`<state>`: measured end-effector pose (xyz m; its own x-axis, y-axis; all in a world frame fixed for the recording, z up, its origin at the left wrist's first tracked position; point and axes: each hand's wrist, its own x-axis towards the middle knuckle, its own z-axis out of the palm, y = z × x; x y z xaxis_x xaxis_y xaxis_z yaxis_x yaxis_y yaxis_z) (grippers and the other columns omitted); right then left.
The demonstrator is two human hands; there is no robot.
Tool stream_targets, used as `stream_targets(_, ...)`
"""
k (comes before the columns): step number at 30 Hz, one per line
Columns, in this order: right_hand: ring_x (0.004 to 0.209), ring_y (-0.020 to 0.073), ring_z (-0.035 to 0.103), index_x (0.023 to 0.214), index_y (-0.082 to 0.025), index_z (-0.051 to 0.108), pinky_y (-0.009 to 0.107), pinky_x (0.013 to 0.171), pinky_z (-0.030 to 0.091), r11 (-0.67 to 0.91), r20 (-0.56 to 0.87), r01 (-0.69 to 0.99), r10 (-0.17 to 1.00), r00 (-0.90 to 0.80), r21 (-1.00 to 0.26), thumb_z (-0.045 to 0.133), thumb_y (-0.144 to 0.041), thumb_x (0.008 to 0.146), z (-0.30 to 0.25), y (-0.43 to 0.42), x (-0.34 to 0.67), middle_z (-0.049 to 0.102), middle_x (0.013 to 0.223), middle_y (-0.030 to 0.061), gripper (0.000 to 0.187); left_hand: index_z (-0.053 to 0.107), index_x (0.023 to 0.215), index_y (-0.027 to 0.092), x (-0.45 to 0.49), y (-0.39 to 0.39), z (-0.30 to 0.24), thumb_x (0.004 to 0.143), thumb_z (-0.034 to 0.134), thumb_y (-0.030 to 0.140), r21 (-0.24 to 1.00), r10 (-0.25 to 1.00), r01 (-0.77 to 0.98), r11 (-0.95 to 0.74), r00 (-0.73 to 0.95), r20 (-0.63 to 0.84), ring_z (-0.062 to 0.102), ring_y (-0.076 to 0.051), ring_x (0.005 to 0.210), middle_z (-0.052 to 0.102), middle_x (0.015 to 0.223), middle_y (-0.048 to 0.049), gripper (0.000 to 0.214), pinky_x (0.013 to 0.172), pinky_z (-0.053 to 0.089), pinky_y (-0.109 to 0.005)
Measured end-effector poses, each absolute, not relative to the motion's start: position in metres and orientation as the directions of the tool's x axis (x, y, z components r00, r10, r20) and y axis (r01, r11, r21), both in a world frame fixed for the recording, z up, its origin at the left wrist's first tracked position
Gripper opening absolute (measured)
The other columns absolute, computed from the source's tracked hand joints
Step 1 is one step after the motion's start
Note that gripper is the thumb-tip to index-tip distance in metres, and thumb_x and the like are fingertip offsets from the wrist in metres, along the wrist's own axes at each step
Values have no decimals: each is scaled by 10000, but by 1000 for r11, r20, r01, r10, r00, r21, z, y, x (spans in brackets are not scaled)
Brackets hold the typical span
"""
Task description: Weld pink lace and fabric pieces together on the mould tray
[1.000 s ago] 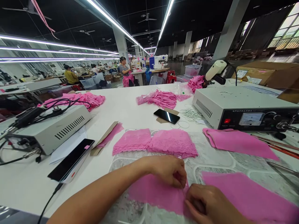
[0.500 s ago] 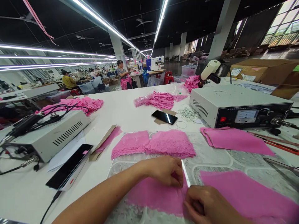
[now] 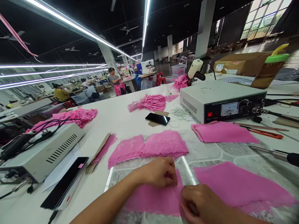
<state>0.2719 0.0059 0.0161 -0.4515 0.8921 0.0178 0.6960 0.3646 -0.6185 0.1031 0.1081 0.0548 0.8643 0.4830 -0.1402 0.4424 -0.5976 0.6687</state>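
A thin pink fabric piece point(image 3: 151, 200) lies on the patterned clear-covered work surface in front of me. My left hand point(image 3: 161, 174) rests over its upper part, fingers curled and pinching the cloth near the right side. At the lower right edge of that piece, my right hand point(image 3: 198, 199) is closed with its fingertips on the fabric edge. Beyond my hands sit two stacks of pink lace-edged pieces, a left stack point(image 3: 127, 149) and a right stack point(image 3: 164, 144). Right of my right hand, another pink fabric panel point(image 3: 238, 186) is spread flat.
A grey control box point(image 3: 224, 99) with a red lit switch stands at right, another grey box point(image 3: 46, 149) at left. Folded pink cloth point(image 3: 221, 132), an orange cutter point(image 3: 266, 133), a metal-tipped tool point(image 3: 277, 154), a phone point(image 3: 157, 118) and a tablet point(image 3: 65, 182) lie around. A person point(image 3: 115, 81) works far off.
The camera view has turned to the right and tilted, bringing a green-lidded bottle into sight. Both hands stay on the same pink piece, with almost the same grip.
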Motion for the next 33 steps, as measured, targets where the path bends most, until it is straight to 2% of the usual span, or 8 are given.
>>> stream_targets(8, 500, 110, 428, 601, -197, 424, 248, 514, 261, 327, -29, 768, 912, -409, -551, 523, -158, 762, 4, 13, 272, 533, 552, -12, 193, 743, 747, 165, 103, 105, 54, 693, 717, 3, 699, 508, 449, -557, 850, -141, 533, -88, 726, 570, 804, 11, 173, 593, 410, -152)
stream_targets(14, 544, 119, 483, 592, -195, 420, 243, 535, 298, 332, -25, 742, 905, -424, -583, 514, -149, 777, 14, 12, 273, 585, 606, 8, 213, 721, 720, 161, 102, 104, 57, 686, 692, 5, 700, 511, 462, -544, 844, -160, 531, -98, 712, 576, 759, 12, 162, 587, 412, -163)
stream_targets(24, 563, 121, 533, 611, -188, 493, 226, 535, 335, 350, 0, 710, 897, -442, -611, 505, -80, 791, 30, 5, 274, 629, 630, 10, 210, 665, 642, 138, 104, 104, 59, 567, 655, -77, 689, 524, 483, -541, 834, -173, 509, -91, 684, 542, 734, 25, 228, 556, 376, -161)
stream_targets(30, 607, 143, 590, 668, -178, 592, 240, 568, 360, 339, -23, 721, 898, -440, -604, 497, -91, 819, 26, 6, 273, 676, 694, 31, 198, 674, 656, 148, 106, 103, 59, 592, 668, -57, 662, 523, 495, -562, 833, -178, 528, -106, 721, 556, 736, 20, 215, 589, 388, -168)
stream_targets(33, 624, 157, 610, 674, -183, 597, 256, 580, 358, 352, -10, 736, 899, -438, -579, 491, -135, 846, 24, 5, 273, 682, 705, 40, 208, 710, 735, 162, 106, 102, 59, 640, 696, -3, 641, 535, 513, -571, 825, -184, 532, -103, 707, 570, 787, 9, 191, 591, 401, -171)
